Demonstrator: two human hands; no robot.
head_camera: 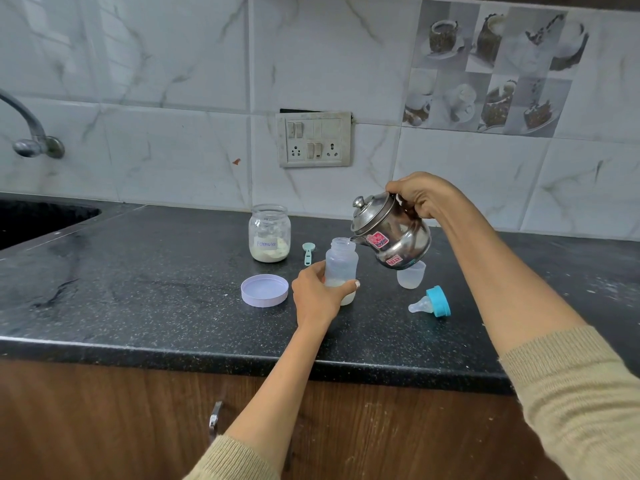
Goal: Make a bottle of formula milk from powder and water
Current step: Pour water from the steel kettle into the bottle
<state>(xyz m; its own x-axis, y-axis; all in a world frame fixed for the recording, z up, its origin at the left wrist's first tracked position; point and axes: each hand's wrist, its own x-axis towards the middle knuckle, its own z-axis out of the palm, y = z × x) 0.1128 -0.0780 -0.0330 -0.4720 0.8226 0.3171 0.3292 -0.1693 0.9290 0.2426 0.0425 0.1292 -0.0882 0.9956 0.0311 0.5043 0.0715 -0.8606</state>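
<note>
A clear baby bottle [341, 263] stands open on the black counter [138, 289], with pale milky liquid at its bottom. My left hand [317, 294] grips its lower part. My right hand [424, 197] holds the handle of a steel kettle [393, 233], tilted left with its spout at the bottle's mouth. An open glass jar [269, 233] labelled formula, holding some powder, stands behind and to the left. A teal scoop [307, 252] lies beside the jar. The teat with its blue ring [433, 303] lies on its side to the right.
The jar's lilac lid [265, 290] lies upturned left of the bottle. A clear cap [411, 275] stands under the kettle. A sink [38, 220] and tap [31, 133] are at the far left. A switch panel [313, 139] is on the tiled wall.
</note>
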